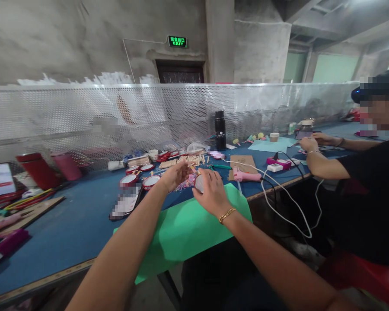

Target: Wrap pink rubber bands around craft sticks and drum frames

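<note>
Over the green sheet [188,229], my right hand [213,192] grips a round, red-rimmed disc [199,184] with a pale face, mostly covered by the fingers. My left hand [179,175] is closed just to its left, fingertips pinching a small, light wooden stick [192,168]. Beneath the hands lies a heap of small multicoloured loops [186,183]. Similar red-rimmed discs [151,182] rest on the blue table to the left of my left hand. Behind the hands are loose wooden sticks [199,159].
A pink glue gun [246,175] lies on a brown board at right, its cable hanging over the edge. Green-handled pliers [221,167], a black bottle [220,130] and a phone [126,202] are nearby. A co-worker's hands [311,142] are at the right, by a perforated metal screen [168,116].
</note>
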The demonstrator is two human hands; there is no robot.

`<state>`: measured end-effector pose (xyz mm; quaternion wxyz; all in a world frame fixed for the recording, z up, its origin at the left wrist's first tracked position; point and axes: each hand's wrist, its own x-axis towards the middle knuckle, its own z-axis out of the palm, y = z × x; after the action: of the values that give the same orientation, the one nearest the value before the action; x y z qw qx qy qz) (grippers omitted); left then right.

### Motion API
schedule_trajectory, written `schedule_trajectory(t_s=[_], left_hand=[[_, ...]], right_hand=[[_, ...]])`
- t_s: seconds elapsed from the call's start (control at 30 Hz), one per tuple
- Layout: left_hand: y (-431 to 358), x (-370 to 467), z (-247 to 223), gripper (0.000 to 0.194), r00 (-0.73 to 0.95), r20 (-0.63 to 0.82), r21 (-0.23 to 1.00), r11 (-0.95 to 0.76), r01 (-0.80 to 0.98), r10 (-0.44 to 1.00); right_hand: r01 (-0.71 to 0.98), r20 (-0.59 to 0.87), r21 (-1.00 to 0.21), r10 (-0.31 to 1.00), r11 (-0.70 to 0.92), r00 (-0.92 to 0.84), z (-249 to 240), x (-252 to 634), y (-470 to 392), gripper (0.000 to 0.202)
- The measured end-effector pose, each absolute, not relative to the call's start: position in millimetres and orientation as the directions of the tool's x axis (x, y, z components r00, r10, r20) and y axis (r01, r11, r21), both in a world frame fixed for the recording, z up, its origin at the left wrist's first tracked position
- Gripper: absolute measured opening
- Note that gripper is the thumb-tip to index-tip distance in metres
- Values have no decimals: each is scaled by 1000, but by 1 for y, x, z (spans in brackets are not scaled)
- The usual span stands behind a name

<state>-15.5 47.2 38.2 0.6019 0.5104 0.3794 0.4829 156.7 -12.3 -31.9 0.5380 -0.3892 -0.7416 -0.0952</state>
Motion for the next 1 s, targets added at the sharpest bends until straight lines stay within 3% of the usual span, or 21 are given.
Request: schedule_trajectory(t_s=[0.27, 1.0], left_hand=[[43, -15, 40, 20, 263, 110, 967, -42, -251, 958], [42, -15, 39, 29, 293, 173, 957, -90, -275, 940]], right_hand=[[674, 881, -270, 459, 688, -115, -33, 156, -12, 60], [675, 877, -284, 470, 680, -104, -31, 156, -13, 58]])
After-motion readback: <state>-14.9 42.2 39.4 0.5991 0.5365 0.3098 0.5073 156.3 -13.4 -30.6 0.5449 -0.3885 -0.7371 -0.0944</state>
